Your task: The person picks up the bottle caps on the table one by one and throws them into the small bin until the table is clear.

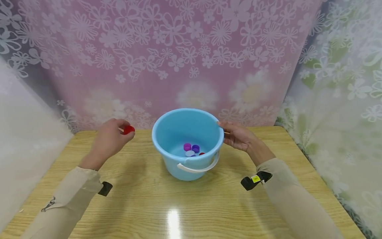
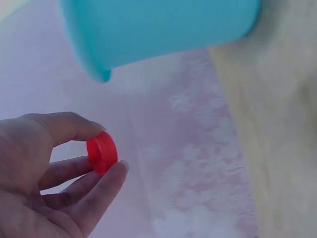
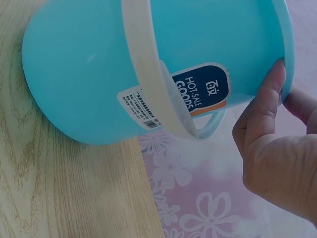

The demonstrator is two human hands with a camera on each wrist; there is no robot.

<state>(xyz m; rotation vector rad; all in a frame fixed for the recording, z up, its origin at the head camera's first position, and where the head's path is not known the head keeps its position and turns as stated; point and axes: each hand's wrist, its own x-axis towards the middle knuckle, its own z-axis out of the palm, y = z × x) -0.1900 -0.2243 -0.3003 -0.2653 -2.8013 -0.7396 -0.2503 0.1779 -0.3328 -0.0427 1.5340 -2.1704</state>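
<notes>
A light blue bucket (image 1: 179,166) stands upright on the wooden table, its white handle (image 1: 197,170) hanging down at the front. My right hand (image 1: 238,136) holds the bucket's rim on the right side, thumb on one side of the rim and fingers under it. To the left of the bucket, my left hand (image 1: 110,139) pinches a red bottle cap (image 2: 103,152) between thumb and fingertips, raised above the table. Inside the bucket lie several caps: a magenta cap (image 1: 187,147), a purple cap (image 1: 195,148), a white cap (image 1: 190,153) and a partly hidden red cap (image 1: 202,153).
The wooden table (image 1: 143,205) backs onto a pink flowered curtain (image 1: 179,66). A pale floral curtain (image 1: 343,99) hangs along the right side. A printed label (image 3: 203,89) is stuck to the bucket's side. Small black cameras sit on both wrists.
</notes>
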